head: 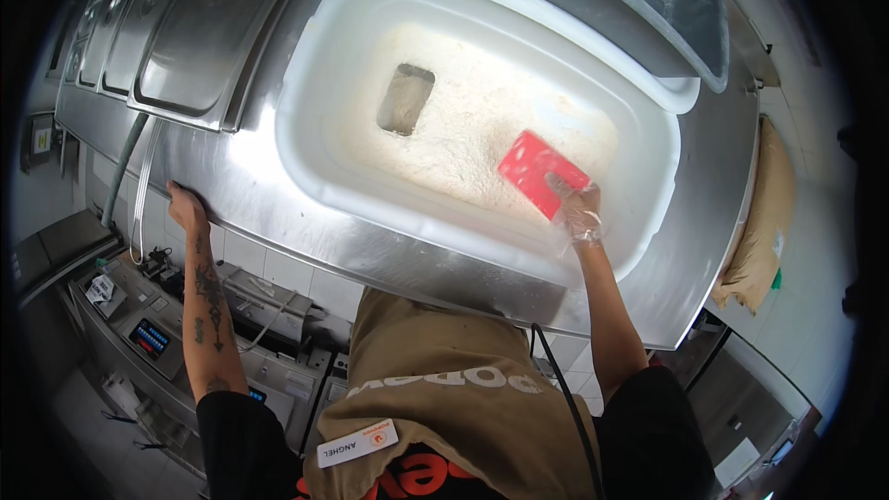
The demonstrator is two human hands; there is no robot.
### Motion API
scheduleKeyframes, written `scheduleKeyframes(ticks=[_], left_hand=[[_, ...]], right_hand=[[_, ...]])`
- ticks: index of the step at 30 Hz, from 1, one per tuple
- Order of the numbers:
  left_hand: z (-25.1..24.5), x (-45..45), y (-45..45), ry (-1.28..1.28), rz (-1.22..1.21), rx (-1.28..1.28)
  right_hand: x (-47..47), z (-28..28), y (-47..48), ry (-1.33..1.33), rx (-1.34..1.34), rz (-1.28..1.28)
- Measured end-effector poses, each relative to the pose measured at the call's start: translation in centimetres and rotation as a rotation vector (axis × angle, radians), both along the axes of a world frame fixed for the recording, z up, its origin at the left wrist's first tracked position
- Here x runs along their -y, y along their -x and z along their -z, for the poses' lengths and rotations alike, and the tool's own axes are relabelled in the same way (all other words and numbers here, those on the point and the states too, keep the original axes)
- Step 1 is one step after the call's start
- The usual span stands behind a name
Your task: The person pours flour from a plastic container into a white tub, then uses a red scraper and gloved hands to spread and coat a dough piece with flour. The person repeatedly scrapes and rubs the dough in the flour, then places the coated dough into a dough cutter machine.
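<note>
My right hand (578, 208), in a clear disposable glove, grips a red plastic scraper (538, 170) dusted with flour. The scraper is over the right part of a large white plastic tub (347, 212) standing on the steel counter. Pale flour (465, 101) covers much of the tub's floor. Set in that floor at the left is a rounded rectangular opening (408, 98) with flour-like powder inside. My left hand (187, 207), without a glove, rests at the counter's front edge, left of the tub; its fingers are partly hidden.
Steel pan lids (187, 42) lie in a row at the back left. A translucent grey container (667, 0) stands behind the tub. A brown paper sack (757, 222) is beyond the counter's right end. Kitchen equipment (149, 333) with a control panel is below left.
</note>
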State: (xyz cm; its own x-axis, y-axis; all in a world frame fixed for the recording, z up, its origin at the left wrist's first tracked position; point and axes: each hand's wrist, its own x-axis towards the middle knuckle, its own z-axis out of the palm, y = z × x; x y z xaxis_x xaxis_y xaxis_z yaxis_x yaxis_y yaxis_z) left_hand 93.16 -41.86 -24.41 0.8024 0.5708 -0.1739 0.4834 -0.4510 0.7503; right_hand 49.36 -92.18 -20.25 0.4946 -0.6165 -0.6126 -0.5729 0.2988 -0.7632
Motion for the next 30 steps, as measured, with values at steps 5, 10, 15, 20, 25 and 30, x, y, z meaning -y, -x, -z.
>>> scheduleKeyframes(ticks=[5,10,15,20,25,30], left_hand=[[0.1,-0.2,-0.1,0.037,0.023,0.001],[0.6,-0.8,-0.6,0.001,0.022,-0.004],[0.7,-0.8,-0.6,0.059,0.003,0.006],[-0.1,0.0,-0.3,0.029,0.008,-0.016],[-0.3,-0.1,-0.2,0.001,0.019,-0.045],[0.2,-0.4,-0.3,0.033,0.046,0.028]], right_hand=[[1.6,0.4,2.3,0.131,-0.208,-0.129],[1.4,1.1,3.7,0.119,-0.218,-0.264],[3.5,2.8,3.0,-0.047,0.026,0.373],[10.5,5.8,-0.7,-0.302,0.674,1.097],[13.2,6.1,-4.9,-0.247,0.56,1.264],[12.1,6.8,-7.6,-0.256,0.709,1.24]])
